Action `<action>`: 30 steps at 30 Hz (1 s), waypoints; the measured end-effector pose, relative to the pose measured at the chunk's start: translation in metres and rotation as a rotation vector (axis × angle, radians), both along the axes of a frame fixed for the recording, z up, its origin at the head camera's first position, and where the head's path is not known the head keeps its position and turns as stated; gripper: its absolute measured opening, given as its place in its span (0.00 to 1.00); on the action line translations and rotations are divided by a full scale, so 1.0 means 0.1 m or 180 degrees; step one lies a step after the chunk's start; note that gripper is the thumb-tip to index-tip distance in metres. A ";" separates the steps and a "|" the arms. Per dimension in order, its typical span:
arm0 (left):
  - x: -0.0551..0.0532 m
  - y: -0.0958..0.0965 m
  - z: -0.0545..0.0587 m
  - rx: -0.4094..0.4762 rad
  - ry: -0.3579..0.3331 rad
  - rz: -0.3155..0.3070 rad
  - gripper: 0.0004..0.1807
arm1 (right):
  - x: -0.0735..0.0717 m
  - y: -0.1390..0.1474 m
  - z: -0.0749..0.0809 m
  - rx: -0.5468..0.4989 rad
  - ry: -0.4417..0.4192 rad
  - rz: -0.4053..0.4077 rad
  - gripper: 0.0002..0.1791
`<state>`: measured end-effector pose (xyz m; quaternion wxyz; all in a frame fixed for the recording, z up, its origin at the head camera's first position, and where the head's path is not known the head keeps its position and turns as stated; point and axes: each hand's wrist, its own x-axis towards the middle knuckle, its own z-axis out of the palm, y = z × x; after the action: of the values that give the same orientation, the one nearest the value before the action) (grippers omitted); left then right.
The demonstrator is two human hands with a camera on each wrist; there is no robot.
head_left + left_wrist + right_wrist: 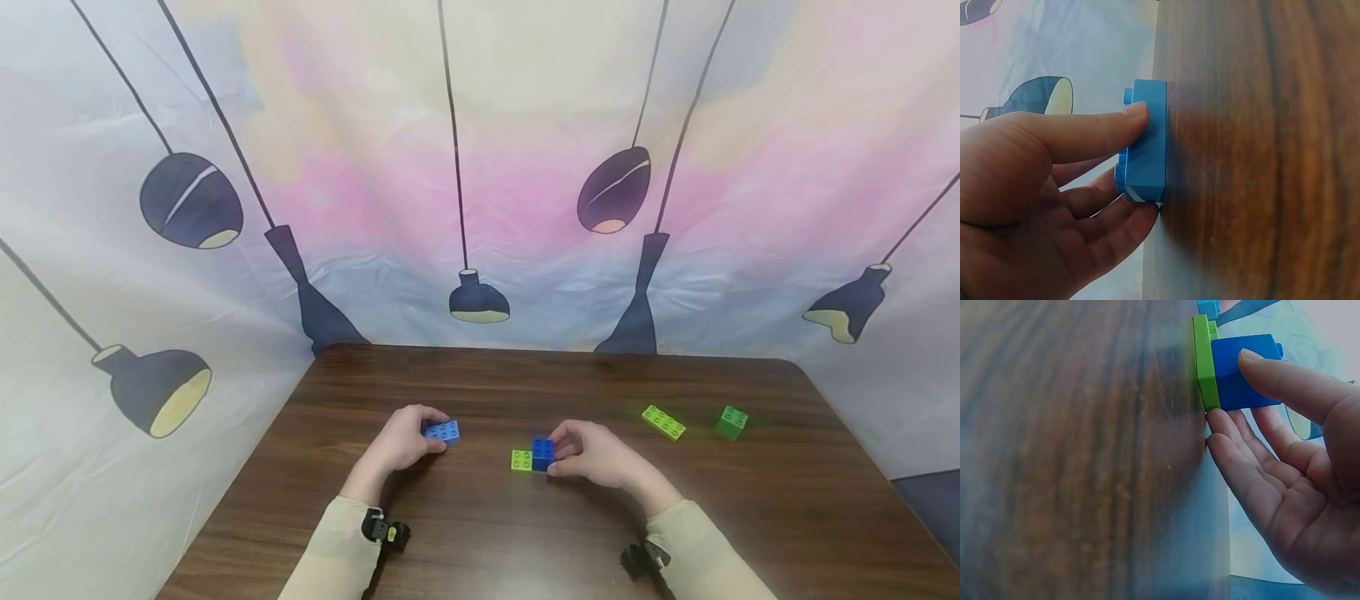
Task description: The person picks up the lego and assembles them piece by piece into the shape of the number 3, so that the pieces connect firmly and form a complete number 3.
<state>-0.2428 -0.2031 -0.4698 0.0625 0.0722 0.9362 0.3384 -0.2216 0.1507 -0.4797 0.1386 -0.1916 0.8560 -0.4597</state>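
At the middle left of the table, my left hand (401,437) pinches a light blue toy brick (444,431) between thumb and fingers. In the left wrist view this brick (1149,144) stands on the table, studs away from the wood. To the right, my right hand (596,454) grips a dark blue square brick (543,454). That brick sits on the right end of a flat lime green brick (521,460), whose left studs stay uncovered. The right wrist view shows my thumb on the dark blue brick's side (1235,381), and the lime brick (1205,369) lying on the table.
A second flat lime green brick (663,422) lies on the table beyond my right hand. Right of it stands a darker green square brick (731,422). The brown wooden table (465,525) ends at a hanging cloth (390,167) printed with lamps.
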 end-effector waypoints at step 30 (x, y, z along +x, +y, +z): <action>0.03 0.01 0.00 0.0020 0.0028 -0.0027 0.17 | -0.01 0.01 -0.01 -0.0010 -0.0001 0.0007 0.21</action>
<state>-0.2403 -0.2019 -0.4700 0.0596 0.0779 0.9350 0.3407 -0.2223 0.1512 -0.4809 0.1389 -0.1927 0.8551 -0.4608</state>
